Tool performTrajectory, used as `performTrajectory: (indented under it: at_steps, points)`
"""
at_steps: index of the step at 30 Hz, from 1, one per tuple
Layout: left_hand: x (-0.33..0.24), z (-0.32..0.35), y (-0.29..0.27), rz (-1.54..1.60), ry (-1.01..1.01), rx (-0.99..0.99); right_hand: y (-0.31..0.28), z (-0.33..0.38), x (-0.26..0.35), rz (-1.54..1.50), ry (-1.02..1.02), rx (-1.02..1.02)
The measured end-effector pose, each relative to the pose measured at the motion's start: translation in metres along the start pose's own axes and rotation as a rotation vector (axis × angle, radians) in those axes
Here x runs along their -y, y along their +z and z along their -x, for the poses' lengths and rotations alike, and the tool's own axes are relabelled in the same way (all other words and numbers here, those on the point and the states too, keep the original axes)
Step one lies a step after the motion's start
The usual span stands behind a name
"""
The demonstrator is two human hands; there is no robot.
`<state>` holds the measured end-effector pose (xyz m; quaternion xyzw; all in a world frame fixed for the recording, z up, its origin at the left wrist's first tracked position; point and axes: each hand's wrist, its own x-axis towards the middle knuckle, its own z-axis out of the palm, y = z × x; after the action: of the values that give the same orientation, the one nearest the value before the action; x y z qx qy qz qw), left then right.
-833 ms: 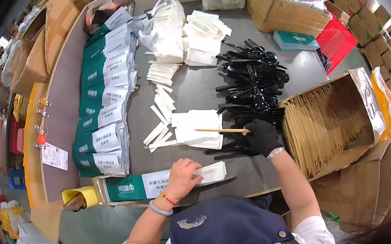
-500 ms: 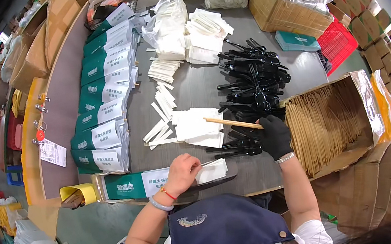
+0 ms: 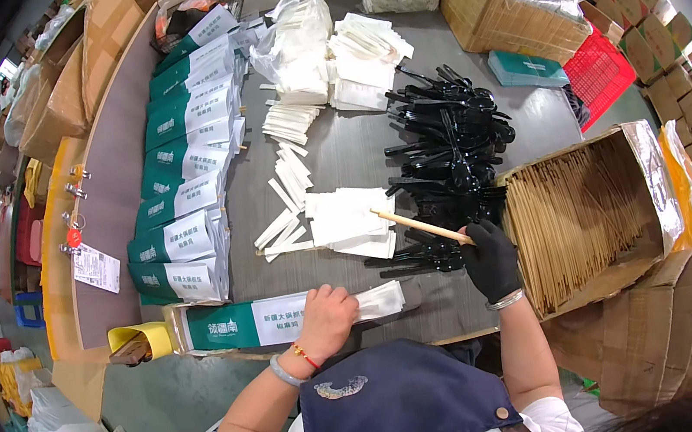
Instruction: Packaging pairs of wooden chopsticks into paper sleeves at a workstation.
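A green and white paper sleeve (image 3: 234, 326) lies flat along the table's front edge. My bare left hand (image 3: 330, 314) is closed over its right end, the fingertips curled down on the paper. From under that hand a white paper packet (image 3: 380, 300) sticks out to the right. My right hand (image 3: 490, 262), in a black glove, is closed round the chopsticks (image 3: 422, 226), which point up and left over the table. Left of the glove are black plastic spoons (image 3: 426, 258); to its right stands an open cardboard box of chopsticks (image 3: 578, 220).
Filled green and white sleeves (image 3: 176, 186) are stacked along the left side. Loose white packets (image 3: 351, 224) lie mid-table, with a plastic bag of packets (image 3: 297, 43) behind. A yellow holder (image 3: 140, 342) sits at the left front corner. A cardboard box (image 3: 502, 7) stands far right.
My left hand has moved right along the sleeve, its fingers lower on the paper. A dark strip beneath it is no longer visible. My right hand with the chopsticks has shifted slightly down.
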<state>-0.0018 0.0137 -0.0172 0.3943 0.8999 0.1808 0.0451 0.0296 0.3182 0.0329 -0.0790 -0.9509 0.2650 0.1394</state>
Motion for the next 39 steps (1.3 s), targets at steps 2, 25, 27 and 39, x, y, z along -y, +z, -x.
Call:
performTrajectory:
  at_steps: [2, 25, 27, 39]
  points:
    - [-0.001, -0.001, -0.001, -0.016, 0.012, 0.008, 0.000, 0.001, -0.001, -0.001, 0.007, -0.008]
    - [0.035, 0.003, -0.021, 0.075, -0.257, -0.414, 0.039, 0.018, 0.023, -0.181, -0.034, 0.399]
    - [0.046, -0.001, -0.022, 0.095, -0.338, -0.359, 0.039, 0.017, 0.025, -0.203, -0.019, 0.383]
    - [0.031, -0.007, -0.035, 0.145, -0.234, -0.180, 0.031, 0.017, 0.021, -0.287, 0.082, 0.426]
